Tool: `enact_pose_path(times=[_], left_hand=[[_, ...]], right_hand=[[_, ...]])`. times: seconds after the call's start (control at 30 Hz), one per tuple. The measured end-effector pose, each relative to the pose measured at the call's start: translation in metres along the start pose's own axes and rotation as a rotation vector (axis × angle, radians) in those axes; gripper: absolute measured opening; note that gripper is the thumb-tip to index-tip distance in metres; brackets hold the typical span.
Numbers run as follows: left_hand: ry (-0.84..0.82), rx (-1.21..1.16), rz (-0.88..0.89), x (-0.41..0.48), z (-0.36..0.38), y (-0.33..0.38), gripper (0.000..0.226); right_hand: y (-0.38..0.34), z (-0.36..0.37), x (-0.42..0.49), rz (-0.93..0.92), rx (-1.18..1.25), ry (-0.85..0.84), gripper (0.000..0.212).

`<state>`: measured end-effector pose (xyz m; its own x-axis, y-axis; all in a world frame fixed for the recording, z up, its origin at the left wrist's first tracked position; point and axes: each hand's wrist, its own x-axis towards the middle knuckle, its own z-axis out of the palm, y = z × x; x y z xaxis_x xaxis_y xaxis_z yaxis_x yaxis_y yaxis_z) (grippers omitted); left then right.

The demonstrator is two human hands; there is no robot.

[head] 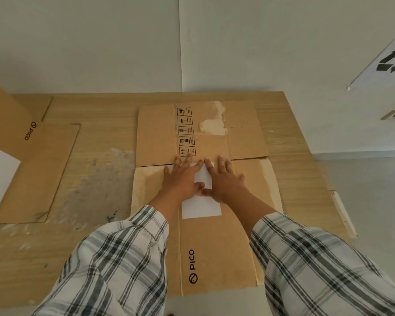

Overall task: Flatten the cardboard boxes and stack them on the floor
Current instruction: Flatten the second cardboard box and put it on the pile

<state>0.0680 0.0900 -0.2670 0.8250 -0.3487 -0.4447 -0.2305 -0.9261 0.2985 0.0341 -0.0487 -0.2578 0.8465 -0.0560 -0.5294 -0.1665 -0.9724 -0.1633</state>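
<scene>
Wooden table against the wall, bearing the work. Flattened cardboard box lying flat on the table's right half, far flaps spread open. Second box at the table's left edge, seemingly still standing. Left hand and right hand spread palm-down, thumbs touching, pressed over the white label at the flattened box's middle. Probably light, stiff, smooth; best gripped by opposite edges, not the torn flaps.
</scene>
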Motion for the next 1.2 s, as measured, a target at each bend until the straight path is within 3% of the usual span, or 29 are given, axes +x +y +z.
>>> enact_pose_path(times=[0.23, 0.37, 0.53, 0.83, 0.97, 1.1, 1.17, 1.2], left_hand=[[0.082, 0.072, -0.065, -0.012, 0.000, 0.014, 0.072], [0.303, 0.150, -0.046, -0.035, 0.010, 0.031, 0.045], [0.397, -0.036, -0.015, -0.071, 0.035, 0.025, 0.027], [0.406, -0.097, -0.048, -0.135, 0.082, 0.004, 0.051], [0.375, -0.070, -0.074, -0.134, 0.076, 0.008, 0.052], [0.348, -0.110, -0.150, -0.126, 0.057, 0.003, 0.038], [0.343, -0.160, -0.281, -0.121, 0.048, -0.008, 0.042], [0.317, -0.204, -0.376, -0.120, 0.045, -0.015, 0.057]], right_hand=[[-0.004, 0.003, -0.004, 0.030, -0.038, 0.036, 0.096], [-0.010, 0.019, -0.025, 0.031, -0.076, 0.209, 0.081], [-0.004, 0.047, -0.063, -0.061, -0.018, 0.386, 0.063], [0.026, 0.096, -0.129, -0.033, 0.063, 0.373, 0.059], [0.025, 0.086, -0.127, -0.028, 0.039, 0.328, 0.057], [0.029, 0.058, -0.125, 0.009, 0.013, 0.394, 0.042], [0.039, 0.050, -0.121, 0.122, 0.069, 0.379, 0.057], [0.045, 0.047, -0.120, 0.214, 0.103, 0.350, 0.073]])
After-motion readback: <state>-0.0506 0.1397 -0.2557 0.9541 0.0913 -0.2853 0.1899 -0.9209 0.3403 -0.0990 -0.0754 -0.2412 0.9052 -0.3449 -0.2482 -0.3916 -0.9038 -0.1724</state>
